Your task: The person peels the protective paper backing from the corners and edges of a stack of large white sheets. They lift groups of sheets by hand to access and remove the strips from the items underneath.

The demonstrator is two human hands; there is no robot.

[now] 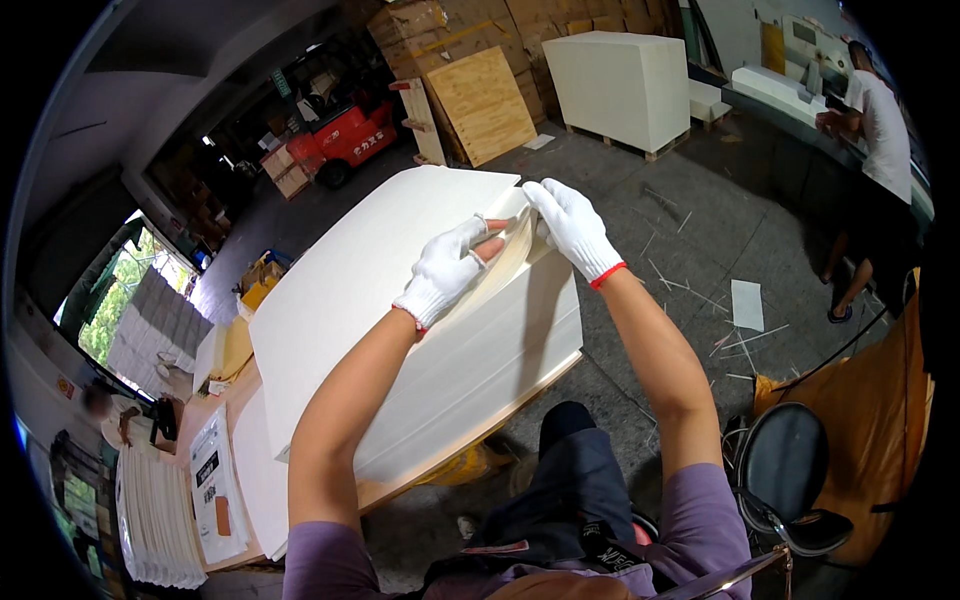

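A tall stack of large white paper sheets [350, 250] stands in front of me on a wooden board. My left hand [445, 270], in a white knit glove with bare fingertips, rests at the stack's near edge. Its bare thumb and finger are stretched out and apart against the sheets. With my right hand [570, 225], in a white glove with a red cuff, I pinch the far right corner of the upper sheets. Between both hands the sheet edges [515, 255] bend and fan into a curve. My right fingertips are partly hidden behind the corner.
A red forklift [345, 140], a leaning plywood panel [482, 105] and a palletised white stack [620, 90] stand farther back. At right are a black stool [787, 460] and a person [880, 130] at a machine. Paper strips litter the floor. More paper piles [155, 515] stand left.
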